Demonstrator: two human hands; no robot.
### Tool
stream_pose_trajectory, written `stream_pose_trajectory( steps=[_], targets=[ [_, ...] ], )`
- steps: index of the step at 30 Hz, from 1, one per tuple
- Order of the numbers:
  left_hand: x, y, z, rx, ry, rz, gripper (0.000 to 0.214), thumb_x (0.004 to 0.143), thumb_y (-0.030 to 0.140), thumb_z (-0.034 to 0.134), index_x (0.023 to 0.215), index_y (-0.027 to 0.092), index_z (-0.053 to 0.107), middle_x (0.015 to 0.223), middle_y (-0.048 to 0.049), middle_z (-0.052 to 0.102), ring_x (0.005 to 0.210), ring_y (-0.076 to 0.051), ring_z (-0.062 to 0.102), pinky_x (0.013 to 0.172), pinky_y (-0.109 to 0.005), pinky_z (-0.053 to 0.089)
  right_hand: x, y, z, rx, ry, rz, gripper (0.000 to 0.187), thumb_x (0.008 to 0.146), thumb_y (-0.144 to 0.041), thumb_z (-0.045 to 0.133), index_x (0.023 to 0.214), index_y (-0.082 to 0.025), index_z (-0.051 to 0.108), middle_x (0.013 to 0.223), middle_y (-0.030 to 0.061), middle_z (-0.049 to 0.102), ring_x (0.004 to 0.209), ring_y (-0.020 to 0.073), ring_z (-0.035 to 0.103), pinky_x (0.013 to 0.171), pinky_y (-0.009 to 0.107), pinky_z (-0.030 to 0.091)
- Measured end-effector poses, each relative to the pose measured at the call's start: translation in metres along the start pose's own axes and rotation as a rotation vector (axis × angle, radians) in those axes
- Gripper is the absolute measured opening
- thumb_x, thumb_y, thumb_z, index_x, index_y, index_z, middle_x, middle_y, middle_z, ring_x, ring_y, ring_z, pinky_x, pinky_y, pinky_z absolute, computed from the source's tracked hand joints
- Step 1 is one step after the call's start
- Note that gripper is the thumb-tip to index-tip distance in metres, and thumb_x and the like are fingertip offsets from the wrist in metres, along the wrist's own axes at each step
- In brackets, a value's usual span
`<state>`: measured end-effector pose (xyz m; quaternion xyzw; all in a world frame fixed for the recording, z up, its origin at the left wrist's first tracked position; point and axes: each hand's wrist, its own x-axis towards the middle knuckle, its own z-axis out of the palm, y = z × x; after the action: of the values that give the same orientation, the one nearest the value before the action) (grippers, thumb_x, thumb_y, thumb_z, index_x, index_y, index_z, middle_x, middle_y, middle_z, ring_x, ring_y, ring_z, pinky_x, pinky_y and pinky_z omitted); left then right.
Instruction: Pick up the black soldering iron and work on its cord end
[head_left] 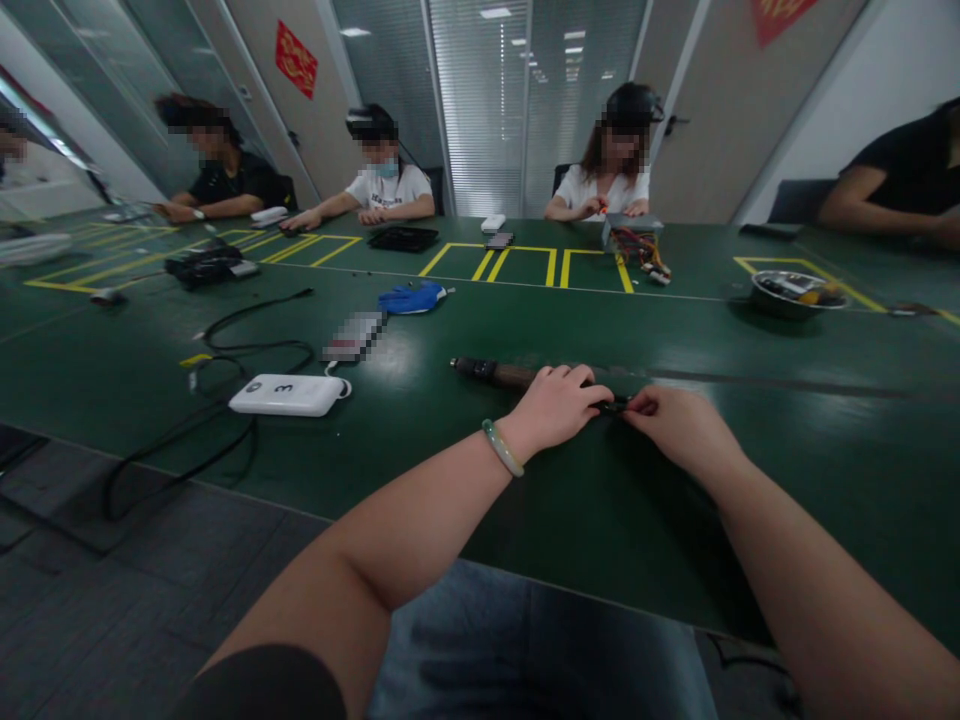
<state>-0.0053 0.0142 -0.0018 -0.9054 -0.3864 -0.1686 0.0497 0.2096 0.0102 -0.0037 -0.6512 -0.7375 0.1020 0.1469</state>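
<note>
The dark rod-shaped tool [511,375] lies on the desk [420,450], its tip toward nine o'clock. The left hand [556,405] curls over it, grip hidden; at its three o'clock, the right hand [682,428] pinches a small dark piece [619,404]. This looks like fine fingertip work, calling for steady bracing.

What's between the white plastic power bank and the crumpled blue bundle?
A flat rectangular device, its face pixelated, and a white cable, in the head view.

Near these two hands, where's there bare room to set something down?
The green table has bare patches right of the right hand, nearer than the bowl, and between the white power bank and left hand. Crowded: black cables beside the power bank, and where the hands nearly meet.
</note>
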Motion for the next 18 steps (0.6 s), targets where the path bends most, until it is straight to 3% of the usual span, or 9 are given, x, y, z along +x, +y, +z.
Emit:
stream_pose_trajectory(
  steps=[7, 18],
  targets=[
    [-0.0003, -0.004, -0.0008, -0.028, -0.016, 0.005, 0.028, 0.096, 0.034, 0.05, 0.122, 0.032, 0.058, 0.119, -0.0047, 0.052, 0.108, -0.022, 0.052, 0.089, -0.037, 0.04, -0.0004, -0.0019, -0.0001, 0.017, -0.031, -0.036, 0.016, 0.08, -0.038, 0.067, 0.085, -0.024, 0.071, 0.076, -0.0005, 0.066, 0.067, 0.0145, 0.059, 0.057, 0.025, 0.038],
    [0.0018, -0.0046, 0.0051, -0.06, 0.023, 0.003, 0.029, 0.095, 0.034, 0.051, 0.123, 0.032, 0.059, 0.117, -0.0039, 0.054, 0.106, -0.021, 0.053, 0.09, -0.037, 0.04, -0.0004, -0.0054, 0.0005, -0.01, 0.03, 0.048, 0.012, 0.08, -0.033, 0.068, 0.085, -0.022, 0.071, 0.077, -0.0002, 0.066, 0.067, 0.0137, 0.058, 0.058, 0.025, 0.037]
  ],
)
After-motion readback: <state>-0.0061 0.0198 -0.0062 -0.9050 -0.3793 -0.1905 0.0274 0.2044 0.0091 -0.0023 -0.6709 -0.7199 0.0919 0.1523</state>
